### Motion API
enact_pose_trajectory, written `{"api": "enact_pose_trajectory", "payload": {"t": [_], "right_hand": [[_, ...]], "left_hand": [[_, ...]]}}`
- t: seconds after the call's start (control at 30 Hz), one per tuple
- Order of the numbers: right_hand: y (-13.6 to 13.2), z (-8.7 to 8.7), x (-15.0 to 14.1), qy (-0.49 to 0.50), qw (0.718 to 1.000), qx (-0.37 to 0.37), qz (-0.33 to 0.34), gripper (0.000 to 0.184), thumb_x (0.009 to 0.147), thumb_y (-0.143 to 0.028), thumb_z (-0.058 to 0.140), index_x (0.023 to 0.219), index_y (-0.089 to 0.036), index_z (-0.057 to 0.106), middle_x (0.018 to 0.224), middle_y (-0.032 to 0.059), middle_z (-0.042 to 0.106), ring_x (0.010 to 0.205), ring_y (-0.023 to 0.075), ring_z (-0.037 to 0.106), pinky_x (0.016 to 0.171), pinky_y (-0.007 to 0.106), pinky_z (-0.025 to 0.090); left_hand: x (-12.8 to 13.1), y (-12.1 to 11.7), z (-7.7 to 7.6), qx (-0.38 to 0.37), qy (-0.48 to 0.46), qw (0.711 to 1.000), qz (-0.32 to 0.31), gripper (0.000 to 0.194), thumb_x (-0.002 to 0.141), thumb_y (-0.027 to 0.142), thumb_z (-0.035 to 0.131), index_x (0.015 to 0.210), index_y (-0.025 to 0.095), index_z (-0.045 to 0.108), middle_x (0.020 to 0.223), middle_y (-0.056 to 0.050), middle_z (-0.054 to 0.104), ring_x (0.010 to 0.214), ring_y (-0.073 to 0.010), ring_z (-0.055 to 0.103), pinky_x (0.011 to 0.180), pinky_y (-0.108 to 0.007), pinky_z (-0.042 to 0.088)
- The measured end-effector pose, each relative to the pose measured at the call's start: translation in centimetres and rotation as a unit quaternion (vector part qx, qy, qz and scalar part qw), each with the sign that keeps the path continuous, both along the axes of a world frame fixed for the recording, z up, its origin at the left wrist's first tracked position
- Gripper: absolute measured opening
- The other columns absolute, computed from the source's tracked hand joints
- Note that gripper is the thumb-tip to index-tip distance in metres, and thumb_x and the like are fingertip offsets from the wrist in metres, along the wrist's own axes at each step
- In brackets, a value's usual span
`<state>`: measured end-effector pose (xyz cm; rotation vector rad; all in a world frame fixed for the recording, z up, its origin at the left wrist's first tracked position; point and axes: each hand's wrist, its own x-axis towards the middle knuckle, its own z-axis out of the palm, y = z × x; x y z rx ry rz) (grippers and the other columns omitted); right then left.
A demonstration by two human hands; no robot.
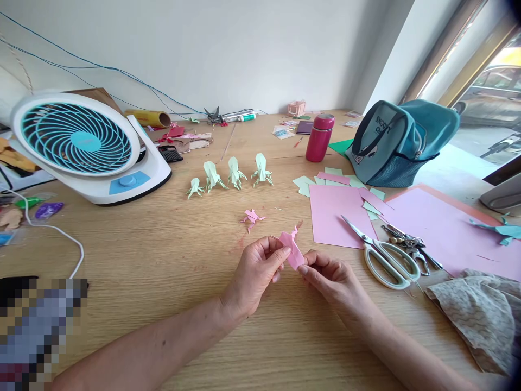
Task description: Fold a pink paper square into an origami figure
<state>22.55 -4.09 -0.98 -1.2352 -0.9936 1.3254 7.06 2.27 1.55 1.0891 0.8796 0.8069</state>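
Observation:
A small folded piece of pink origami paper [293, 254] is held above the table in front of me, with a thin point sticking up at its far end. My left hand [260, 266] pinches its left side between thumb and fingers. At its lower right corner, the thumb and forefinger of my right hand [331, 279] close on the edge. Just beyond lies a finished-looking pink origami figure [252, 217] with thin legs. Farther back, several pale green origami figures [236, 174] stand in a row on splayed legs.
White-handled scissors [391, 263] and a bunch of keys [411, 244] lie at right by pink paper sheets [331, 212]. Behind them stand a magenta flask [320, 138] and a teal bag [399, 144]. A white fan [89, 146] occupies the left; crumpled cloth [480, 315] lies front right.

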Motion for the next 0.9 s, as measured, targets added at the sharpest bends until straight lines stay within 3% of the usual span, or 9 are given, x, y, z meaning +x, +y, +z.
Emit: {"api": "enact_pose_trajectory", "payload": {"t": [0.2,0.47,0.6,0.7,0.9], "right_hand": [[0.19,0.03,-0.08,0.013,1.000,-0.009,0.009,0.040,0.067,-0.055,0.084,0.075,-0.019,0.069,0.068,-0.0011,0.057,0.061,0.0114,0.043,0.055,0.025,0.033],[0.11,0.17,-0.65,0.029,0.999,0.028,0.004,0.039,0.066,-0.052,0.086,0.067,-0.020,0.064,0.061,-0.0035,0.050,0.059,0.0115,0.037,0.056,0.027,0.029],[0.07,0.52,-0.48,0.036,0.999,0.011,0.012,0.036,0.066,-0.049,0.087,0.073,-0.019,0.067,0.064,-0.0034,0.053,0.059,0.0109,0.039,0.056,0.026,0.031],[0.06,0.65,-0.32,0.031,0.999,0.000,-0.020,0.039,0.068,-0.053,0.084,0.081,-0.020,0.069,0.071,-0.0009,0.059,0.062,0.0120,0.044,0.058,0.026,0.034],[-0.07,0.42,0.09,0.029,0.999,-0.018,-0.042,0.042,0.073,-0.058,0.079,0.074,-0.018,0.067,0.062,-0.0024,0.051,0.058,0.0111,0.037,0.055,0.026,0.028]], "left_hand": [[-0.09,-0.14,-0.19,0.009,0.019,1.000,0.022,0.026,0.079,0.035,0.071,0.070,0.015,0.056,0.061,0.005,0.047,0.052,-0.0054,0.036,0.044,-0.017,0.028],[0.26,-0.91,-0.16,-0.018,0.031,0.999,0.011,0.026,0.076,0.035,0.070,0.068,0.016,0.054,0.060,0.005,0.046,0.053,-0.0063,0.036,0.044,-0.018,0.028],[0.18,-0.81,-0.07,-0.024,0.020,0.999,0.014,0.027,0.076,0.035,0.070,0.068,0.016,0.053,0.060,0.005,0.045,0.053,-0.0059,0.034,0.045,-0.017,0.027],[0.08,-0.71,-0.17,-0.008,0.032,0.999,0.021,0.025,0.078,0.035,0.069,0.070,0.016,0.055,0.059,0.006,0.045,0.052,-0.0058,0.034,0.044,-0.018,0.028],[-0.03,-0.68,-0.49,0.002,0.029,0.999,-0.028,0.028,0.081,0.038,0.071,0.071,0.016,0.057,0.060,0.005,0.048,0.050,-0.0062,0.038,0.044,-0.019,0.030]]}}
